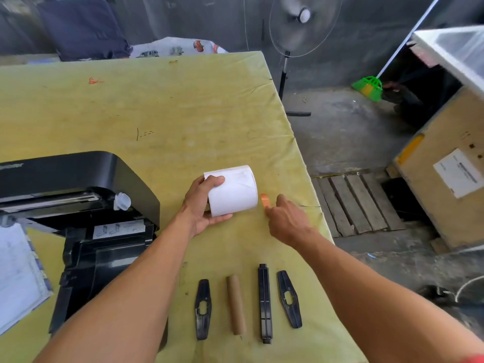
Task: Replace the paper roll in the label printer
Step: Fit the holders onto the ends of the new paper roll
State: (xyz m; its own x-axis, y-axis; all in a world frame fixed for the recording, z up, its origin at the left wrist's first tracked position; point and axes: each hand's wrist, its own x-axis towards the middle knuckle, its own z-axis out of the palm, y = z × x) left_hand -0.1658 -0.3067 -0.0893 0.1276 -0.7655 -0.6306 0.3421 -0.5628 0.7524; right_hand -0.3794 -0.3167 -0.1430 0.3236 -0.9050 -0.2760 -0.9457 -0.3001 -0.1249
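A white paper roll (233, 191) lies on its side on the yellow-green table (157, 106), and my left hand (203, 205) grips its left end. My right hand (284, 218) is just right of the roll with its fingertips on a small orange object (264, 199); whether it grips it I cannot tell. The black label printer (83, 210) stands open at the left. Near the front edge lie an empty brown cardboard core (236, 303), a black spindle bar (265, 302) and two black roll guides (203, 309) (289, 298).
White papers (18, 273) lie left of the printer. The table's right edge runs close to my right hand, with a wooden pallet (358, 203) and a cardboard box (445, 174) on the floor beyond. A standing fan (301, 24) is behind the table.
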